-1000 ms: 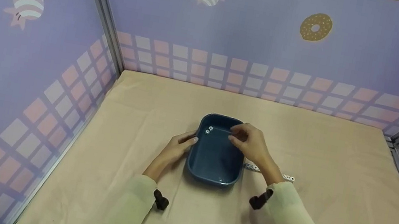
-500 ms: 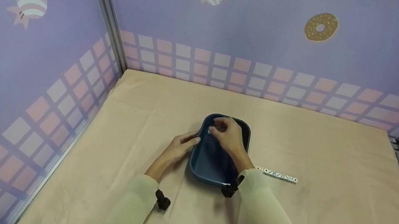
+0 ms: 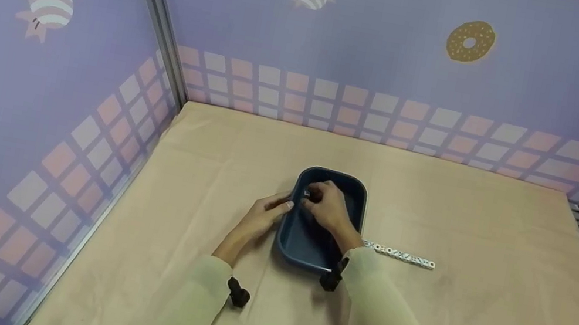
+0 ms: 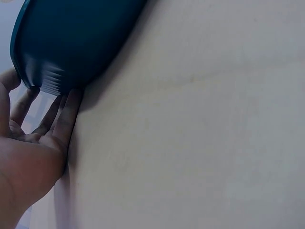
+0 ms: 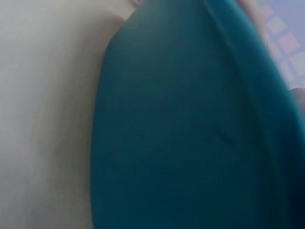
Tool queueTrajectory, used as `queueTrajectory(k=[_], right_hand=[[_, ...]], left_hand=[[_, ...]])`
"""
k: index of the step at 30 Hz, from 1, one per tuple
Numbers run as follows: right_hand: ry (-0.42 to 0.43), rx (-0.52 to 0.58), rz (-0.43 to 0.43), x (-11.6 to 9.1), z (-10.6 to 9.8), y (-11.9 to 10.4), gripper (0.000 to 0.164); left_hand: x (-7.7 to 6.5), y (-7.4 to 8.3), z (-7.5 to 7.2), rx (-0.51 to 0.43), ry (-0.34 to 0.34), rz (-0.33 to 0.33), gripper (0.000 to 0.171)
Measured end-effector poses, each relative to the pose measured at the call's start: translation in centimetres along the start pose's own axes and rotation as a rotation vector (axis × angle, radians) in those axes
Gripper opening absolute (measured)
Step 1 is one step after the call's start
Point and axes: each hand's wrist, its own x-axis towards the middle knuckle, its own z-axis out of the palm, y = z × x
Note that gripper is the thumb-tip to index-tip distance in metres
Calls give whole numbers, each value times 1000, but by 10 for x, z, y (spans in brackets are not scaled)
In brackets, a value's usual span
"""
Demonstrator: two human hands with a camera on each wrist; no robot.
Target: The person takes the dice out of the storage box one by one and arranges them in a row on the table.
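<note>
A dark blue rectangular tray (image 3: 304,248) rests on the cloth-covered table in the head view. My left hand (image 3: 260,217) holds its left side, thumb at the rim and fingers against the outer wall. The left wrist view shows these fingers (image 4: 66,117) touching the tray wall. My right hand (image 3: 330,208) is inside the tray, thumb and forefinger apart near a small white die (image 3: 307,193). Other dice there may be hidden by the hand. The tray's outer wall (image 5: 181,119) fills much of the right wrist view, where the right hand's fingers barely show.
A straight row of small white dice (image 3: 401,255) lies right of the tray, its near end close to my right wrist. The beige cloth (image 3: 477,315) has creases. Patterned purple walls (image 3: 383,36) stand at the back and sides, with metal posts in the corners.
My right hand has moved left across the tray, then slightly lower, to the dice by its left wall. More of the dice row is uncovered. My left hand stays at the tray's side.
</note>
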Motion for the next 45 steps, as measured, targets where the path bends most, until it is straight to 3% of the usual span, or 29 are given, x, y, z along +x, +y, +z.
queueTrajectory(k=[6, 13, 23, 30, 34, 39, 45], right_hand=[[-28, -35, 10, -3, -1, 1, 39], [-56, -82, 30, -5, -3, 2, 39], [-91, -166, 28, -8, -6, 5, 19], [-132, -215, 3, -11, -14, -2, 20], [-157, -171, -58, -14, -34, -16, 15], [-160, -140, -180, -24, -81, -28, 10], [-115, -117, -227, -51, -148, -15, 6]], left_hand=[[1, -1, 2, 40, 12, 8, 51], [2, 1, 6, 23, 12, -5, 49], [2, 2, 9, -26, -46, -8, 54], [5, 3, 11, 1, -41, 1, 52], [5, 5, 7, 28, -23, 6, 51], [4, 4, 1, 42, 12, -14, 52], [0, 0, -1, 47, 26, -43, 55]])
